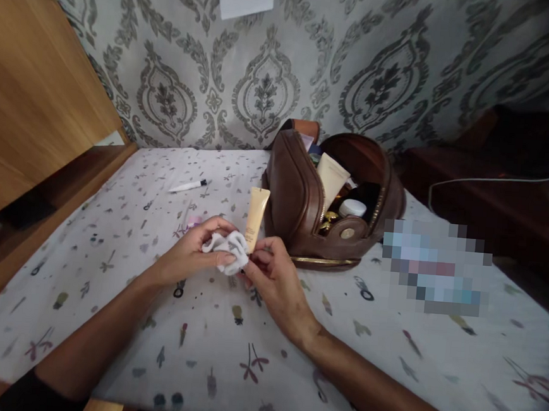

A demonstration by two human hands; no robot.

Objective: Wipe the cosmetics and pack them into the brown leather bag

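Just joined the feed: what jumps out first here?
At centre, the left hand presses a crumpled white cloth against an upright beige tube pinched by the right hand. Just right of them, an open brown toiletry bag packed with containers sits on the patterned tablecloth.

Pixelated patch (435, 267) hides item; tube (255, 211) base behind cloth (227, 247).

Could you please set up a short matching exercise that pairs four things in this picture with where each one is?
Things:
1. beige tube
2. white cloth
3. white pen
4. brown bag

Places:
A. lying alone on the sheet, far left
B. held upright by the right hand
C. open, with bottles inside
D. bunched in the left hand

Pairs: 1-B, 2-D, 3-A, 4-C
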